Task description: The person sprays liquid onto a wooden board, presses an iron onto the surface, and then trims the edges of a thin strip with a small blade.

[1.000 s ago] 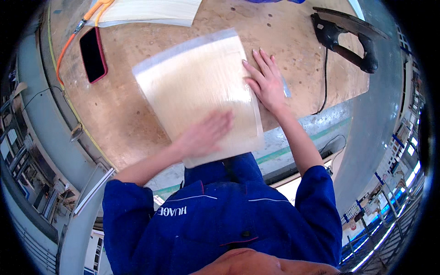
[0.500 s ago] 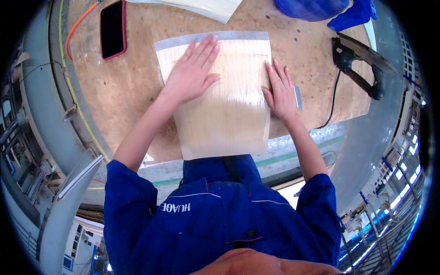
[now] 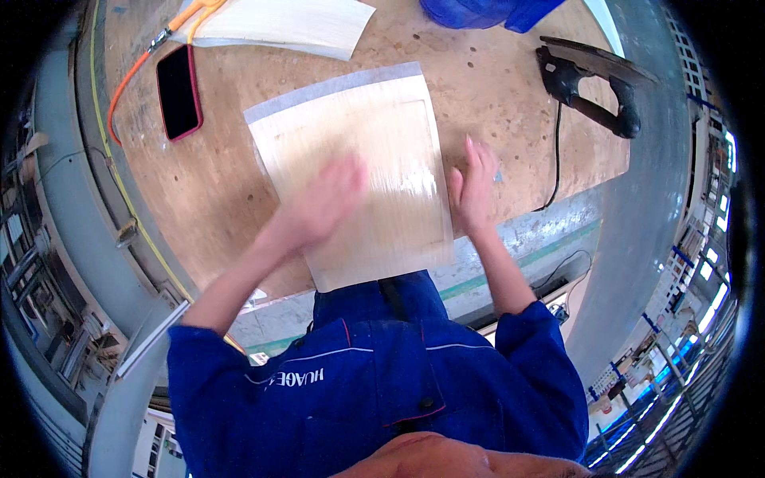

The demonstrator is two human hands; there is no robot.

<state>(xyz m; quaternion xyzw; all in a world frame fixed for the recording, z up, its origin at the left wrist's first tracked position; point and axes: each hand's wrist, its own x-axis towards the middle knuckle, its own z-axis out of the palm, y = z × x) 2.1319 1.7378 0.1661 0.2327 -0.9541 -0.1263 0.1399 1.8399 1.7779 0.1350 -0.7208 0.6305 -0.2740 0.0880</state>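
Observation:
A pale wood-grain sheet [image 3: 398, 215] with a grey strip along its far edge lies on the worktable, its near end hanging past the table edge toward my lap. Motion blurs my left hand [image 3: 331, 199], which is spread flat over the middle of the sheet and holds nothing. Just off the sheet's right edge is my right hand [image 3: 476, 187], fingers stretched out and nothing in them. A small bluish piece [image 3: 499, 176] peeks out beside its fingers, mostly hidden. The faint outline of a rectangle shows through the sheet.
On the brown worktable [image 3: 215, 175], a phone in a red case [image 3: 180, 94] lies at left beside an orange hose [image 3: 123, 92]. Another pale sheet [image 3: 279, 24] is at the far side. A black iron [image 3: 590, 88] with a cord rests at right, near a blue bundle [image 3: 486, 9].
My left hand has slid from the sheet's far edge back toward its middle. My right hand has come off the right edge. The sheet now sits slightly turned in view, which has shifted too.

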